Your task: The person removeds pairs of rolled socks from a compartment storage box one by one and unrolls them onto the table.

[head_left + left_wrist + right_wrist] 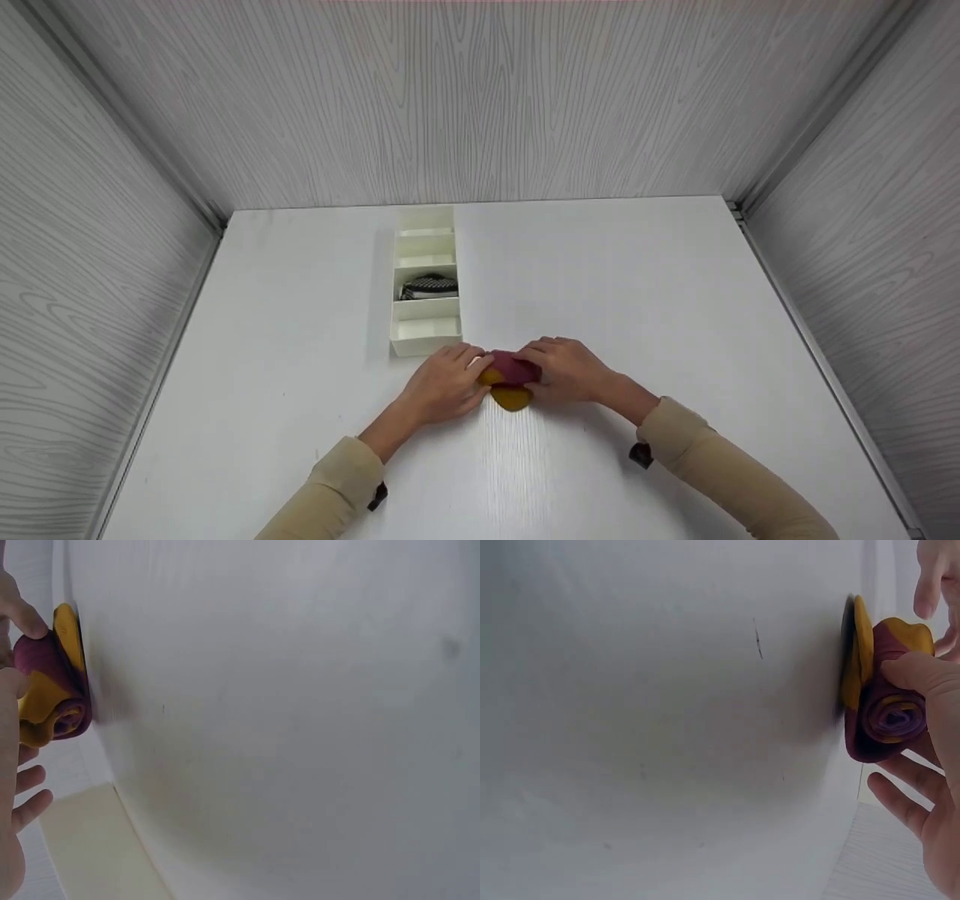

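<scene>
A maroon and mustard-yellow sock roll [514, 369] lies on the table between the two hands. Its spiral end shows in the right wrist view, and a yellow flap [511, 398] sticks out flat on the near side. My left hand [446, 382] holds the roll's left end between thumb and fingers. At the right end, my right hand [571, 371] grips it, thumb on the near side and fingers behind. Just beyond the left hand stands a narrow cream box [426, 346] with several compartments in a row.
A folded black-and-white patterned cloth item [430, 286] sits in one of the box's middle compartments. The white table [637, 285] is enclosed by grey wood-grain panels [480, 105] at the back and both sides.
</scene>
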